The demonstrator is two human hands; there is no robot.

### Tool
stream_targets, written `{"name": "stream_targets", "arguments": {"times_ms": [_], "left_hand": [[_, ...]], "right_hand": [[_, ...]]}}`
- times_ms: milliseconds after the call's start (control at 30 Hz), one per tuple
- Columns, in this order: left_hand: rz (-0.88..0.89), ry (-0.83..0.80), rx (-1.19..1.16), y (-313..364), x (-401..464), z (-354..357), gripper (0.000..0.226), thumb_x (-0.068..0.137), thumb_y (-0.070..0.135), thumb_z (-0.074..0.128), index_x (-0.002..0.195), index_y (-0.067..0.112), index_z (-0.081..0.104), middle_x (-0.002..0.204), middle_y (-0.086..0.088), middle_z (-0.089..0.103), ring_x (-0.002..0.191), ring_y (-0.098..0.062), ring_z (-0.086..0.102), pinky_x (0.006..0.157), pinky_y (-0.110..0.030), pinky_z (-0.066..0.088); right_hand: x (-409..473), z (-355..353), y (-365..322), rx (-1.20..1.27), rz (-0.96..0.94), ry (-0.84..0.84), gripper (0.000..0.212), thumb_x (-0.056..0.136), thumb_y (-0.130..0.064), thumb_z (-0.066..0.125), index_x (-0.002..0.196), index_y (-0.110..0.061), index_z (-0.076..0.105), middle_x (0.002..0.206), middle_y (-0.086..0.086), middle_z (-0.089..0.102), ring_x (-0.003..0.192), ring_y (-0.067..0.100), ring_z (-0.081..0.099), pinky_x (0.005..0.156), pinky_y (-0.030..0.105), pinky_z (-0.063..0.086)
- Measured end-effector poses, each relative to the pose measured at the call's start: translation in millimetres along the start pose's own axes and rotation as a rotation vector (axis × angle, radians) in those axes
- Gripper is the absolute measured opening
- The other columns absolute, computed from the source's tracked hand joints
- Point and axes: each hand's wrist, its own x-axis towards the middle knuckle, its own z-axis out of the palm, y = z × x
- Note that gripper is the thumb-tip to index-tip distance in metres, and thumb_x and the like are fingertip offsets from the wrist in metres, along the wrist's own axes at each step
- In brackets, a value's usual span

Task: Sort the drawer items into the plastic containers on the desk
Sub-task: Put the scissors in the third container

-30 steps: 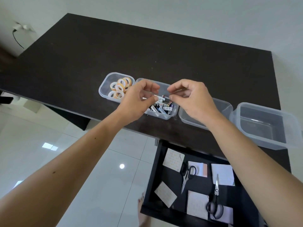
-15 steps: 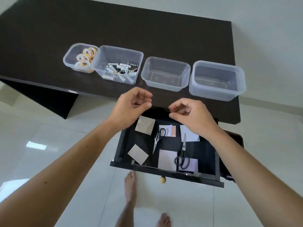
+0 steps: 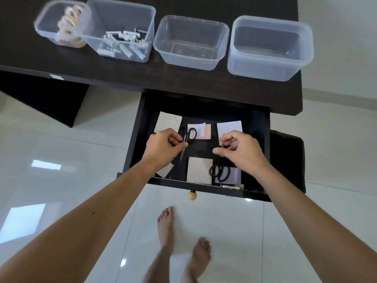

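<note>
Now both hands are down over the open drawer, having come away from the battery container on the desk, where they were pinching a small item a second ago. That item is no longer in the fingers, so the batteries look finished and the next kind is due.

The left hand hangs loosely curled, thumb near forefinger, just beside the handles of the far scissors; whether it touches them I cannot tell. The right hand is likewise half curled, fingertips close but pinching nothing visible, above the near scissors, whose handles show below the palm.

Left in the drawer are the two scissors and several sticky-note pads, lying flat and apart from one another.

On the desk four clear containers stand in a row. The far-left one holds tape rolls, blurred in this view; the next holds the batteries. The third container and the large right container are empty, so scissors and pads likely take one each. Probably each hand will lift one pair of scissors, and the blade tips need care.
</note>
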Motion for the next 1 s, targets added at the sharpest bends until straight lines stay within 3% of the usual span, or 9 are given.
{"name": "stream_targets", "arguments": {"times_ms": [133,267,600,767,900,1000], "left_hand": [[-0.069,-0.005,0.075,-3.3,11.5,8.7,0.037,0.078,0.044,0.092,0.102,0.022,0.074,0.089,0.007,0.074,0.087,-0.008,0.072,0.081,-0.027,0.062],[-0.110,-0.001,0.127,-10.0,14.5,15.2,0.042,0.077,0.047,0.092,0.103,0.020,0.074,0.087,0.007,0.074,0.083,-0.007,0.072,0.075,-0.028,0.063],[-0.105,-0.041,0.231,-14.0,20.0,18.7,0.032,0.078,0.043,0.093,0.098,0.026,0.075,0.086,0.007,0.078,0.083,-0.014,0.074,0.081,-0.039,0.066],[-0.107,-0.064,0.122,-14.6,17.7,16.3,0.022,0.078,0.033,0.094,0.092,0.025,0.079,0.079,0.009,0.076,0.081,-0.009,0.074,0.078,-0.037,0.066],[-0.111,-0.098,-0.010,-11.9,13.1,6.2,0.017,0.081,0.018,0.092,0.093,0.019,0.079,0.086,-0.001,0.075,0.081,-0.012,0.071,0.070,-0.024,0.063],[-0.086,-0.124,-0.133,-6.4,5.0,-7.7,0.012,0.086,0.012,0.088,0.094,0.016,0.080,0.086,-0.007,0.076,0.068,-0.011,0.072,0.066,-0.021,0.063]], "right_hand": [[4.3,13.6,18.3,-0.040,0.076,0.069,0.039,0.073,-0.034,0.097,0.103,-0.020,0.075,0.091,-0.002,0.073,0.085,0.014,0.071,0.084,0.030,0.060],[4.2,20.8,26.8,-0.064,0.151,0.098,0.042,0.073,-0.038,0.096,0.102,-0.017,0.073,0.087,0.000,0.074,0.082,0.013,0.070,0.069,0.018,0.048],[7.2,21.1,22.9,-0.038,0.226,0.042,0.030,0.075,-0.033,0.096,0.094,-0.018,0.078,0.084,-0.006,0.075,0.077,0.001,0.068,0.064,0.012,0.044],[3.0,19.2,18.6,0.013,0.239,0.037,0.029,0.076,-0.034,0.095,0.092,-0.020,0.075,0.085,-0.006,0.076,0.079,0.007,0.070,0.066,0.020,0.046],[-4.3,15.2,14.2,0.143,0.192,0.015,0.023,0.079,-0.030,0.093,0.089,-0.020,0.075,0.081,-0.002,0.080,0.078,0.010,0.072,0.077,0.025,0.049],[-12.0,8.3,5.0,0.181,0.139,-0.026,0.017,0.083,-0.029,0.090,0.091,-0.023,0.076,0.085,-0.003,0.081,0.080,0.009,0.072,0.084,0.028,0.054]]}}
